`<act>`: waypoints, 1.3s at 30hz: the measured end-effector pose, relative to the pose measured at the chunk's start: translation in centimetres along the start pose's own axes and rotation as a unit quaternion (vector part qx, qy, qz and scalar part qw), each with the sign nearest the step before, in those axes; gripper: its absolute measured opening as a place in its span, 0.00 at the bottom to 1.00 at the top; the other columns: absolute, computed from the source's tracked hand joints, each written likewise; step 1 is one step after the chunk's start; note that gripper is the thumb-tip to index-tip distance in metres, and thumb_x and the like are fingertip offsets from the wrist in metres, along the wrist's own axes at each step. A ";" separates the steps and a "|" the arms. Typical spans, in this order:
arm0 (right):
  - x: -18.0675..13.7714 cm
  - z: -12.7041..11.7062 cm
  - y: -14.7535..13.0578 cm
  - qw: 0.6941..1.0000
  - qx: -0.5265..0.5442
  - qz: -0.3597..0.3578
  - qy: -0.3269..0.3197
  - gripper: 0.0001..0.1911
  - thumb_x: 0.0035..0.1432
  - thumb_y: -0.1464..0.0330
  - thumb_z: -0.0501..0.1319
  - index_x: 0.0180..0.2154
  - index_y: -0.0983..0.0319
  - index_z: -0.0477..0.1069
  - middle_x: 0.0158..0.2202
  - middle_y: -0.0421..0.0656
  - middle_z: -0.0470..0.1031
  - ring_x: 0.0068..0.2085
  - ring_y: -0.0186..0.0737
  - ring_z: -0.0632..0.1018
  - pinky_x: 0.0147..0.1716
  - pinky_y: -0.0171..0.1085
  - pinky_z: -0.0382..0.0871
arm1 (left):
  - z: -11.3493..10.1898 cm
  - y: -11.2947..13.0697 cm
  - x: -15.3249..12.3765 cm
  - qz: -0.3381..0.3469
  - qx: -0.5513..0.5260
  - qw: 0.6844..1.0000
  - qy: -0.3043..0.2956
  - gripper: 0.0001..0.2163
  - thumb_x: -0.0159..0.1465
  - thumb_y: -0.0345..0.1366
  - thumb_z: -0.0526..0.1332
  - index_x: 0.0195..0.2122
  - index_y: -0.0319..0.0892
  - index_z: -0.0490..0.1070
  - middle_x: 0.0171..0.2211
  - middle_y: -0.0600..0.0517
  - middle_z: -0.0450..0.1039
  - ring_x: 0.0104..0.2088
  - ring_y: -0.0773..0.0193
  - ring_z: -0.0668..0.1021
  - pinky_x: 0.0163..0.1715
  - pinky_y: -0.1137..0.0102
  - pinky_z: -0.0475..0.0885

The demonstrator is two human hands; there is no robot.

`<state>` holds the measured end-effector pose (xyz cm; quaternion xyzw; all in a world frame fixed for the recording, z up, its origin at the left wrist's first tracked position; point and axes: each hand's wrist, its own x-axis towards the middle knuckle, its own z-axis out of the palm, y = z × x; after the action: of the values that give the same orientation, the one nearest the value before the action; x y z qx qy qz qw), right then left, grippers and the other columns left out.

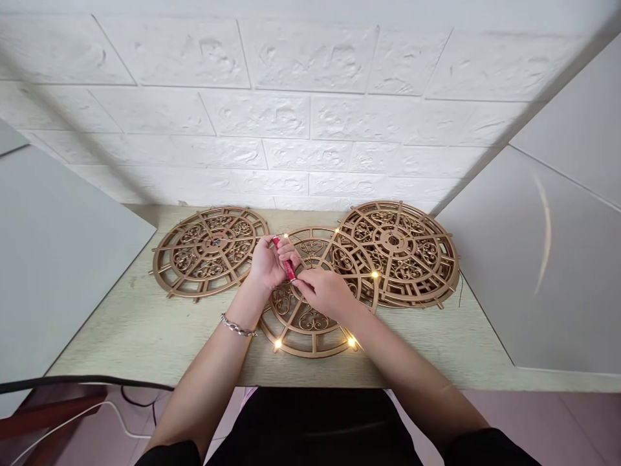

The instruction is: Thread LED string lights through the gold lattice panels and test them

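Note:
A slim red battery (284, 260) with pale metal ends lies across the fingers of my left hand (270, 262), which is closed around it. My right hand (326, 291) pinches at the battery's lower end; whether a thin wire is also between those fingers cannot be made out. Both hands are above the middle round gold lattice frame (314, 343), which looks like a clock face with scrollwork. Several small lights (352, 342) glow along its rim. My hands cover part of its centre.
Another gold lattice frame (194, 285) lies to the left. On the right is a stack of similar frames (412, 291), overlapped by the middle one, with a thin dark wire at its edge. A white brick-pattern wall (286, 116) and grey side panels (543, 272) enclose the pale table (189, 336).

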<state>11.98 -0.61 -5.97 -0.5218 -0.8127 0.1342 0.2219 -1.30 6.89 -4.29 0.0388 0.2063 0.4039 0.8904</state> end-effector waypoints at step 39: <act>0.0 -0.3 0.3 0.997 -0.060 -0.006 -0.056 0.11 0.63 0.67 0.50 0.33 0.64 0.67 0.32 0.44 0.73 0.34 0.37 0.72 0.30 0.33 0.58 | -0.1 -0.7 0.0 0.044 0.045 0.998 -0.011 0.12 0.57 0.36 0.47 0.18 0.41 0.51 0.13 0.58 0.50 0.13 0.73 0.58 0.24 0.70 0.71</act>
<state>12.30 -0.48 -5.85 -0.5208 -0.8335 0.1131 0.1457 -0.83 6.41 -4.57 0.0920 0.2127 0.4327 0.8712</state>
